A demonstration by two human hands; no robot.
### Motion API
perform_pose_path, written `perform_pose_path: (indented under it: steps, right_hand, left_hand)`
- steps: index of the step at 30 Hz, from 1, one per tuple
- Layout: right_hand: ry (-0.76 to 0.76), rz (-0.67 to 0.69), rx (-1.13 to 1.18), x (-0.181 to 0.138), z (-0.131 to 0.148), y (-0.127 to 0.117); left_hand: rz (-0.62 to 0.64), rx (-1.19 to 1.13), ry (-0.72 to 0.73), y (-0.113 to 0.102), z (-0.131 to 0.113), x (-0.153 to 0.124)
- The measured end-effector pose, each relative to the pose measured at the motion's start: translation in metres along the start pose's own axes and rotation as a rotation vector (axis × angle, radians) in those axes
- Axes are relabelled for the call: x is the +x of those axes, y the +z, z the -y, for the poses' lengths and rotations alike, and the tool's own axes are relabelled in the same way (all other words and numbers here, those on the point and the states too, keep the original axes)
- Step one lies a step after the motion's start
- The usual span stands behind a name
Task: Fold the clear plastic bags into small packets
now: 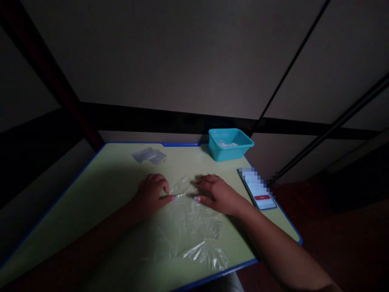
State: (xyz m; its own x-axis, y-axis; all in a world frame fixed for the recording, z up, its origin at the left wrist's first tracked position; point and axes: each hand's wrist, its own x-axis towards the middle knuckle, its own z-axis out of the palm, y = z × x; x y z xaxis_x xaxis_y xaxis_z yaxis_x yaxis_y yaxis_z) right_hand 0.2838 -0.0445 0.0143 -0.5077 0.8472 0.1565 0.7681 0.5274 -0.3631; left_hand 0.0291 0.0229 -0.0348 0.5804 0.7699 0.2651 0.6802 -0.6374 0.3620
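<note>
A crumpled sheet of clear, thin plastic (pixel 200 223) lies on the pale green tabletop, stretching from between my hands toward the near edge. Whether it is a bag or a glove I cannot tell. My left hand (pixel 153 192) rests at its upper left, thumb tip touching the plastic and the other fingers curved, with a gap between thumb and forefinger. At the upper right of the sheet is my right hand (pixel 215 192), thumb and fingers apart over the plastic. Neither hand visibly grips it.
A turquoise plastic basket (pixel 229 153) with some clear plastic inside stands at the table's far right corner. Flat, greyish plastic packets (pixel 149 155) lie at the back left. A lit phone (pixel 258 190) rests along the right edge. Blue trim borders the table (pixel 100 194); cabinet panels rise behind.
</note>
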Motion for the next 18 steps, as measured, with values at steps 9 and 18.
perform_pose_path:
  steps: [9,18]
  right_hand:
    - [-0.015,-0.019,0.025,0.019,0.001,0.031]
    - [0.272,-0.064,-0.079,0.027,0.002,0.041]
  left_hand:
    - [0.133,-0.160,0.117,-0.004,-0.018,-0.005]
    - [0.053,-0.175,0.050,-0.007,-0.022,-0.010]
